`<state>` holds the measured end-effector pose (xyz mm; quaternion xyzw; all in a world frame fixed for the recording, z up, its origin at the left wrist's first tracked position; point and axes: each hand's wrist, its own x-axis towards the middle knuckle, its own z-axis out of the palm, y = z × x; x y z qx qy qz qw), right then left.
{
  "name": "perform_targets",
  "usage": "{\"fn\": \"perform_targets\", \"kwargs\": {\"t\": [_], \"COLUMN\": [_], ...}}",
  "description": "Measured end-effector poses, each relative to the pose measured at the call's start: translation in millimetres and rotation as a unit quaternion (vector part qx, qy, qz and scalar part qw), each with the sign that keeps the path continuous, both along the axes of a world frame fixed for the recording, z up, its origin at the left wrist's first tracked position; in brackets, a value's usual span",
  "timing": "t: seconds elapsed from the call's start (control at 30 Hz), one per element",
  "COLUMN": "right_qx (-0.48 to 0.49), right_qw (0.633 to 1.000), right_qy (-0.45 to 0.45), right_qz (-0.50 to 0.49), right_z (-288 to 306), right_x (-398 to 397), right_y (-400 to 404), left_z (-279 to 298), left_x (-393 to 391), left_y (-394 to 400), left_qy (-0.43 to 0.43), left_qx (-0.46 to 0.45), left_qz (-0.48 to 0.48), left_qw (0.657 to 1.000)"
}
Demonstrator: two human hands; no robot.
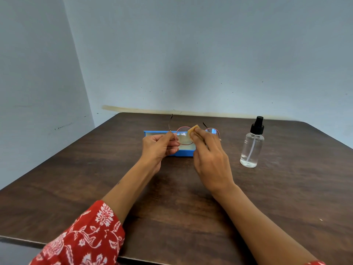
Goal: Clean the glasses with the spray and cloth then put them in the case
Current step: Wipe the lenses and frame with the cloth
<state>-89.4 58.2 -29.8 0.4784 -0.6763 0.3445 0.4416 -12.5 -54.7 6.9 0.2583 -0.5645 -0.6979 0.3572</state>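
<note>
Round glasses point(183, 136) with a thin pink frame are held up above the table, their temples pointing away from me. My left hand point(159, 146) pinches the frame at the left hinge. My right hand point(209, 159) presses a small yellow cloth point(193, 131) against the frame between the two lenses; the right lens is partly hidden behind my fingers. Behind and below the glasses lies the open blue case point(184, 153) with a pale lining. A clear spray bottle point(252, 144) with a black pump top stands upright to the right of my hands.
The dark wooden table point(172, 203) stands in a corner with its far edge against the grey-blue wall point(210, 54). A red floral sleeve point(84, 238) covers my left forearm near the table's front edge.
</note>
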Motion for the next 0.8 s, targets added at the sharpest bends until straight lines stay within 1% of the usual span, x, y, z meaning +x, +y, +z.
{"fn": "perform_targets", "kwargs": {"t": [0.07,0.17,0.23,0.33,0.43,0.63,0.8], "right_qx": [0.008,0.036,0.044,0.014,0.014,0.061,0.004], "right_qw": [1.000,0.998,0.997,1.000,1.000,0.995,1.000], "right_qy": [0.011,0.044,0.043,0.009,0.013,0.068,0.024], "right_qz": [-0.002,0.031,0.046,0.011,-0.014,0.049,-0.004], "right_z": [0.0,-0.8,-0.9,-0.2,-1.1,-1.7,-0.6], "right_x": [1.3,7.9,8.3,2.1,1.2,8.1,-4.0], "right_y": [-2.4,-4.5,-3.1,-1.2,-4.3,-3.7,0.5], "left_z": [0.1,-0.1,0.3,0.0,-1.4,-1.1,-0.3], "left_x": [0.1,1.0,1.3,0.9,1.3,1.1,0.6], "left_y": [2.3,2.7,0.5,-1.3,0.8,-3.0,-5.1], "left_qy": [0.000,0.008,0.012,0.008,0.000,0.012,0.009], "left_qx": [-0.003,-0.003,0.000,0.003,-0.005,-0.008,-0.009], "left_qz": [-0.005,-0.004,0.003,0.005,-0.004,0.008,0.020], "left_qw": [1.000,1.000,1.000,1.000,1.000,1.000,1.000]}}
